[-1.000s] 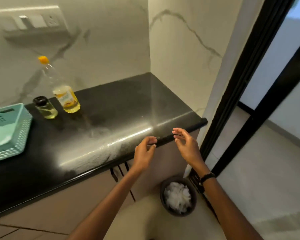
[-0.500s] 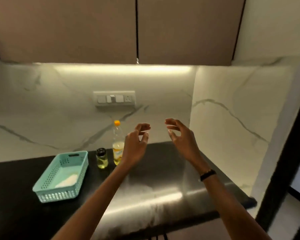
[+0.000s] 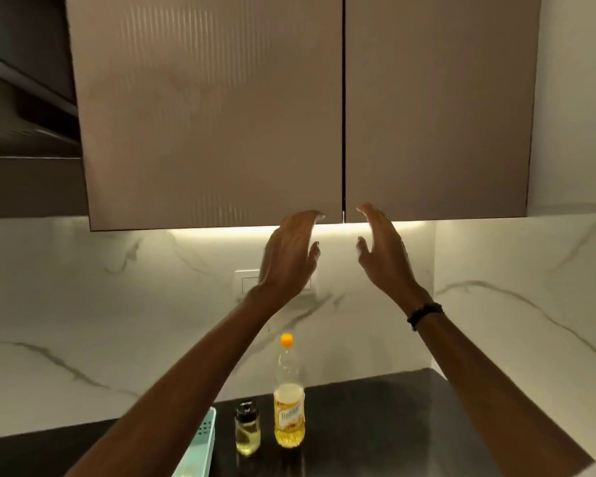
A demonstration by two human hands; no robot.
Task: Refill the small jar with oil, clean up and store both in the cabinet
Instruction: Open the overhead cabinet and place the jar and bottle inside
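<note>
Both hands raised, empty, fingers loosely spread | left hand [image 3: 289,256], right hand [image 3: 386,253] | below closed cabinet [image 3: 221,115]

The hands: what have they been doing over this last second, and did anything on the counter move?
Both hands rose from the counter's front edge to the bottom edge of the closed cabinet doors; the left hand and right hand are open, gripping nothing. The small jar, oil bottle and teal basket stayed put.
</note>
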